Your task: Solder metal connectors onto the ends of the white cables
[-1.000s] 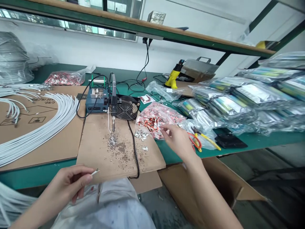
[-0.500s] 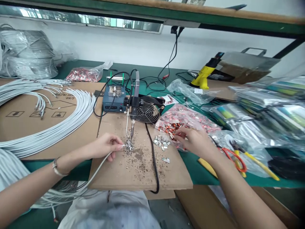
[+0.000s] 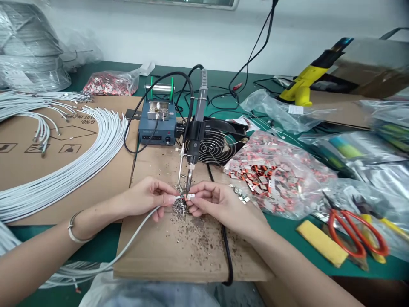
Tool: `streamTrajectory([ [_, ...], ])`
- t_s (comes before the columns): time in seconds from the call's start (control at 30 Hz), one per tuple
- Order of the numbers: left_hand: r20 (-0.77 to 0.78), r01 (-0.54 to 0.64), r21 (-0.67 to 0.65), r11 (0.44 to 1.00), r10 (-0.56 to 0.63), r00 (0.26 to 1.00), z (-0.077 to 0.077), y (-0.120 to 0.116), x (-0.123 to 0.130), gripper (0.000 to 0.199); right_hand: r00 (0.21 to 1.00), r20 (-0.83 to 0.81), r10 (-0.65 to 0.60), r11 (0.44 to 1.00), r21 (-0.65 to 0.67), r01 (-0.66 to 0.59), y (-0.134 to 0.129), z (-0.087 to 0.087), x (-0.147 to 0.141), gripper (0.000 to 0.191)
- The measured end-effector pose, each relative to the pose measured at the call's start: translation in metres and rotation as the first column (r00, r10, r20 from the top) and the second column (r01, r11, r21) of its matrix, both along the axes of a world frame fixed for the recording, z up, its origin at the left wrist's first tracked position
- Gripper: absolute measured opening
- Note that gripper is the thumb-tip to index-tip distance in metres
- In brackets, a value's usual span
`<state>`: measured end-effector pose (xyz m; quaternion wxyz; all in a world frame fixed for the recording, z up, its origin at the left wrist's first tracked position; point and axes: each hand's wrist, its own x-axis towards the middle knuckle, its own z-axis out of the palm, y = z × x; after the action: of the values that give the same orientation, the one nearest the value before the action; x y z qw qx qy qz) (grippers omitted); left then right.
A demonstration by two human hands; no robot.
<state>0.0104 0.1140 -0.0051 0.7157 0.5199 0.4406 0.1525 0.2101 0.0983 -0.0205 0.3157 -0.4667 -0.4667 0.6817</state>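
Note:
My left hand (image 3: 153,198) pinches the end of a white cable (image 3: 137,234), which curves down toward the lower left. Close beside it, my right hand (image 3: 214,202) holds a small white and orange connector (image 3: 191,196) between thumb and fingers. The cable end and the connector meet, or nearly meet, at the tip of an upright soldering iron (image 3: 189,179) held in a stand. Below the tip lies a heap of solder scraps (image 3: 180,207) on a cardboard sheet (image 3: 153,256).
A blue soldering station (image 3: 156,128) and a round black fan (image 3: 217,147) stand behind. To the right are a bag of connectors (image 3: 271,175), a yellow sponge (image 3: 321,243) and red-handled scissors (image 3: 358,238). Bundled white cables (image 3: 105,157) lie left.
My right hand has moved left from the connector bag to the iron tip and now holds a connector. My left hand still pinches the cable. The camera view has shifted lower and closer.

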Motion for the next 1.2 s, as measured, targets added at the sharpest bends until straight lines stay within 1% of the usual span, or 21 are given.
streamTrajectory([
  [0.1,0.034,0.003,-0.016,1.0,-0.003,0.999,-0.0004,-0.0001,0.0006,0.026,0.996,-0.091,-0.018,0.999,-0.041,0.014,0.0021,-0.0046,-0.0011,0.035],
  [0.23,0.021,0.002,-0.023,1.0,-0.001,1.0,-0.0013,-0.0019,0.0023,0.027,0.992,-0.121,-0.017,0.999,-0.046,0.012,0.0005,-0.0036,0.0007,0.03],
  [0.4,-0.015,-0.008,-0.038,0.999,0.008,1.0,-0.001,-0.0043,0.0042,0.032,0.993,-0.115,-0.029,0.999,-0.049,0.024,-0.0012,-0.0004,0.0014,0.025],
  [0.6,-0.004,0.008,-0.051,0.999,-0.009,1.0,-0.0026,-0.0053,0.0037,0.036,0.996,-0.083,-0.034,0.999,-0.032,0.031,-0.0003,-0.0009,0.0011,0.022],
  [0.83,0.0,0.006,-0.047,0.999,-0.006,1.0,-0.0013,-0.0043,0.0027,0.035,0.997,-0.079,-0.022,1.0,-0.007,0.022,0.0002,-0.0004,0.0016,0.022],
  [0.97,0.012,-0.002,-0.051,0.999,0.003,1.0,0.0009,-0.005,0.0045,0.03,0.997,-0.078,-0.002,1.0,0.0,0.002,0.0002,-0.0002,0.0024,0.021],
  [1.2,-0.032,-0.024,-0.073,0.997,0.022,0.999,0.005,-0.0061,0.0072,0.029,0.996,-0.093,-0.014,1.0,-0.013,0.012,-0.0006,0.0007,0.0028,0.021],
])
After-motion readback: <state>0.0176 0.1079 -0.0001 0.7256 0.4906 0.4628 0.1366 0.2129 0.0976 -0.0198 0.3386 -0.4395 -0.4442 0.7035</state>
